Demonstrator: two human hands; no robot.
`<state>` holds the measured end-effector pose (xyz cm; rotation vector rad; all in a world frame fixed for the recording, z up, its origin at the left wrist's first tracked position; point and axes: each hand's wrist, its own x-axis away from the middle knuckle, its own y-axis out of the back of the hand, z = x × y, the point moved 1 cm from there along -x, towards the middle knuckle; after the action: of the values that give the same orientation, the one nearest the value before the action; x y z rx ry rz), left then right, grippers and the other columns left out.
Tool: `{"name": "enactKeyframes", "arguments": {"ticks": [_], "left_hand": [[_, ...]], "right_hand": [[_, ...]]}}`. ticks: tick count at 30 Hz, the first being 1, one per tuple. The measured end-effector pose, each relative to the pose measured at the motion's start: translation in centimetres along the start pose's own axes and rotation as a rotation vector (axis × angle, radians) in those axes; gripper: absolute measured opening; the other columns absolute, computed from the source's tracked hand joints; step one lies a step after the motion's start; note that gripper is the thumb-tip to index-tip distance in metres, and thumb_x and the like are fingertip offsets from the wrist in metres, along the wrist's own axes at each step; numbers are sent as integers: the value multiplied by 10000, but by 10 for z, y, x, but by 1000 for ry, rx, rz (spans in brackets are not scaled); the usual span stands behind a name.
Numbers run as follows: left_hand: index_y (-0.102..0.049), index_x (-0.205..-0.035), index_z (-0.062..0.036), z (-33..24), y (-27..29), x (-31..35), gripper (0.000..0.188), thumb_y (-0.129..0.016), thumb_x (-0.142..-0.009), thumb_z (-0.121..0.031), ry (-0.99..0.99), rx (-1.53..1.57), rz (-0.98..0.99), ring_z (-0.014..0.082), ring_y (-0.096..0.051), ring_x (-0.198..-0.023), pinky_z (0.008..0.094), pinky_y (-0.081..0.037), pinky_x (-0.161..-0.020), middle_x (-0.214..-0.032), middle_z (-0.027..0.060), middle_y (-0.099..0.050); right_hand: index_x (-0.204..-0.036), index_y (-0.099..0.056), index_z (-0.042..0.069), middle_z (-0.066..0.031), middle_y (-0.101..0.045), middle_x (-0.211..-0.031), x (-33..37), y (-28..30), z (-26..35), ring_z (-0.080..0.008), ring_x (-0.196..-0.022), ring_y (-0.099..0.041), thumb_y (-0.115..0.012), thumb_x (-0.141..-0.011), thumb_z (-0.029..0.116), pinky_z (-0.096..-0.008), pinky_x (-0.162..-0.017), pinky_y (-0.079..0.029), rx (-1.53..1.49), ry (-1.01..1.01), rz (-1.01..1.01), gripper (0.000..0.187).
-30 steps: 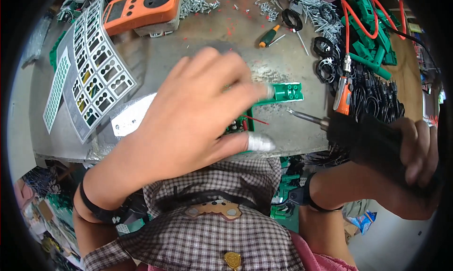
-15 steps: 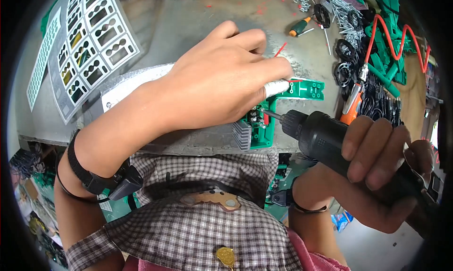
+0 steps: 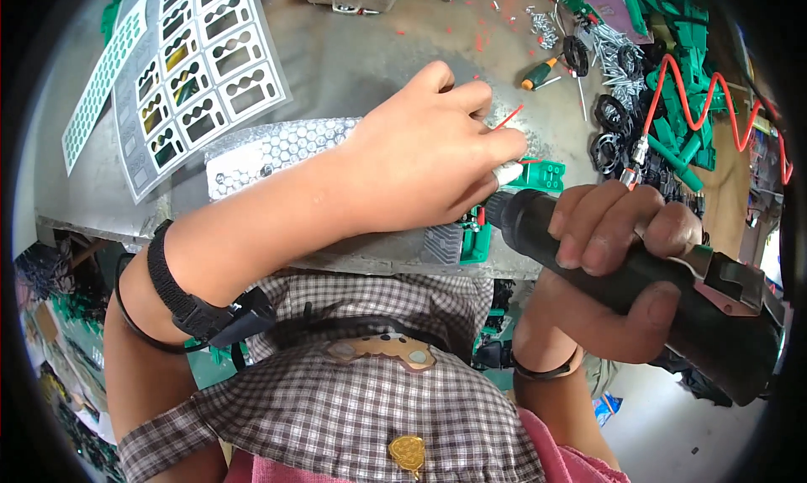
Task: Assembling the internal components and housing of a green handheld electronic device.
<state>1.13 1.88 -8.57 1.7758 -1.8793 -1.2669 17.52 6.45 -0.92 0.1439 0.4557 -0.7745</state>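
Green circuit board, centre right of the frame, lying at the bench edge. Left hand is pressing down on it, fingers curled, apparently steadying it. Right hand is gripping a black power screwdriver, fingers wrapped tight, its nose meeting the board. Red wire is sticking up. Small screwdriver and stencil sheets are lying further up.

Grey die-cut label sheet and green perforated strip at the bench's far left.
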Motion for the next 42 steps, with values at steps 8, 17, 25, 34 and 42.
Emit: {"name": "enactKeyframes", "arguments": {"ticks": [8, 17, 25, 34, 42], "left_hand": [[-721, -1093, -170, -2, -4, 1, 346, -766, -750, -151, -117, -6, -178, 211, -551, -935, 382, -348, -829, -850, -1, -668], [-749, -1009, -167, -39, 2, 5, 264, -742, -752, -105, 146, 61, -32, 187, -527, -889, 365, -281, -826, -840, -26, -663], [-740, -966, -125, -41, 7, 8, 203, -732, -773, -62, 122, -54, -45, 216, -521, -887, 361, -301, -844, -832, -8, -650], [-727, -980, -80, -35, 20, 22, 252, -719, -732, -39, 104, 159, 103, 268, -505, -860, 379, -396, -821, -852, 44, -638], [-721, -975, -42, -38, 15, 26, 287, -695, -689, -39, 85, 221, -10, 283, -518, -868, 384, -426, -818, -872, 76, -644]], "right_hand": [[-1359, -449, 21, -2, -346, -727, 5, 48, 51, -128, -610, -337, -509, -952, 371, -316, -625, -367, -102, -93, -501, 541], [-1299, -630, 50, -200, -691, -1090, 79, 113, 28, -361, -1002, -649, -818, -796, 196, -401, -930, -510, 1487, -695, -29, 557], [-1403, -557, 193, -165, -648, -1128, 72, 117, 21, -332, -1019, -629, -749, -847, 334, -413, -910, -493, 1494, -607, 126, 604], [-1257, -670, 84, -131, -651, -1087, 63, 73, 31, -307, -939, -603, -822, -741, 144, -391, -844, -489, 1201, -236, 130, 541], [-921, -724, 71, -44, -674, -832, 58, 34, -16, -227, -737, -607, -840, -733, 93, -341, -669, -459, 698, -69, 83, 222]]}}
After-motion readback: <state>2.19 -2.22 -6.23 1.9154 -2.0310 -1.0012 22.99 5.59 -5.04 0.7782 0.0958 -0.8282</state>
